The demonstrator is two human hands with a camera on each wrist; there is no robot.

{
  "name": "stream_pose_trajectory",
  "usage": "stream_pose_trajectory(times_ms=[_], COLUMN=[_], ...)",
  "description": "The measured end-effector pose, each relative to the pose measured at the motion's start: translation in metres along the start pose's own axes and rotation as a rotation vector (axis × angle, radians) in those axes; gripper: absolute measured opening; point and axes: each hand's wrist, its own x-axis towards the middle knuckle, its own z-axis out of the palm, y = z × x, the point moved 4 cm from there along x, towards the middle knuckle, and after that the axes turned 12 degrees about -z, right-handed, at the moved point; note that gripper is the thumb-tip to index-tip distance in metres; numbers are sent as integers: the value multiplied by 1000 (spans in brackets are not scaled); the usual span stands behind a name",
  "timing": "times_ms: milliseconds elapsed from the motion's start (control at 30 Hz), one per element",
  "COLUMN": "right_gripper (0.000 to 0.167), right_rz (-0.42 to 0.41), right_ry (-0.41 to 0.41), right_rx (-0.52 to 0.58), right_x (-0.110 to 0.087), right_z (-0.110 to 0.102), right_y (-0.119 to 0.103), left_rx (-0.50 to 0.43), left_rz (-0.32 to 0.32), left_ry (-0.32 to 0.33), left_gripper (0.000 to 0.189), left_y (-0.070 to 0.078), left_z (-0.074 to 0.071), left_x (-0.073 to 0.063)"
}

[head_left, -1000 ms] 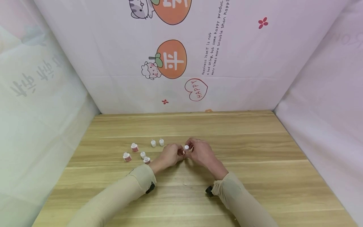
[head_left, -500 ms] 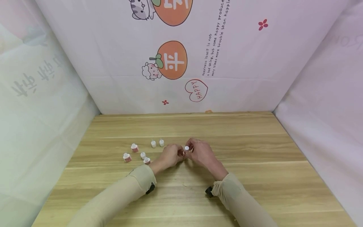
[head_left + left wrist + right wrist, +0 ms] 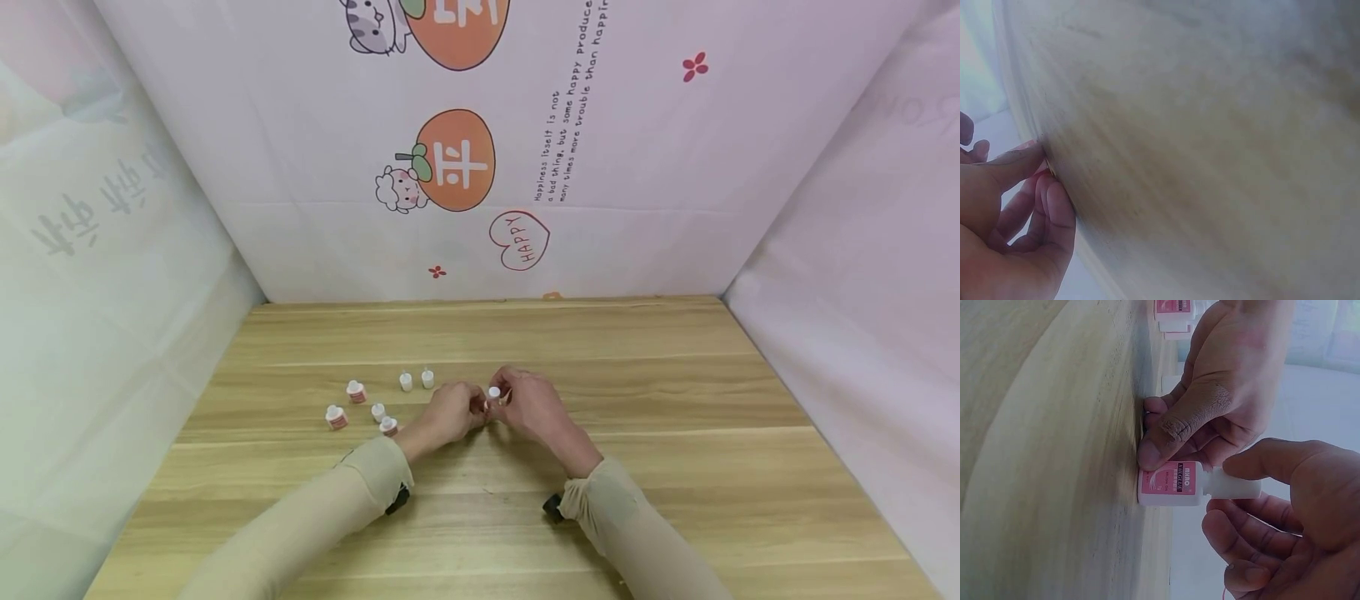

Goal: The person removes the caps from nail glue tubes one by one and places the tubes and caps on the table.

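Note:
A small white nail glue bottle (image 3: pixel 1169 482) with a pink label stands upright on the wooden table, its image turned sideways in the right wrist view. My left hand (image 3: pixel 450 410) grips the lower part of the bottle, thumb at the label's edge. Finger and thumb of my right hand (image 3: pixel 534 405) pinch the white cap (image 3: pixel 1235 486) at the bottle's neck. From above, the cap's round top shows between the two hands, while most of the bottle is hidden. In the left wrist view, the left fingers (image 3: pixel 1057 206) curl close over the table, and the bottle is mostly covered.
Left of the hands are similar pink-labelled bottles (image 3: pixel 356 392), one right beside the left forearm. Several loose white caps stand near them, two with thin tips up (image 3: pixel 406 381). Printed white cloth walls (image 3: pixel 637 208) enclose the table (image 3: pixel 675 500) at the back and sides.
Both hands stay in place around the bottle and its cap. Only a very slight shift of the head view shows.

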Motion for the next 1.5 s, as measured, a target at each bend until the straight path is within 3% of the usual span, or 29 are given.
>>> stream_pose_trajectory(times_ms=[267,500,833,1200,1500], right_gripper=[23,20,23,20,21], right_rz=[38,2,19,-40,-25], right_ry=[-3,12,5,16,21], right_rx=[15,-6,7,-1,-5], right_x=[0,0,1,1,2], right_z=[0,-1,1,-1,-3], right_y=[0,-1,1,-1,-1], left_rx=[-16,-17,-13,-2,-9], left_rz=[-7,43,-10,8,-12], left_ry=[-3,28,-6,6,-8], left_gripper=[6,9,7,11,11], left_y=[0,1,-1,0,0], left_z=[0,-2,1,0,-1], left_x=[0,-2,2,1,0])
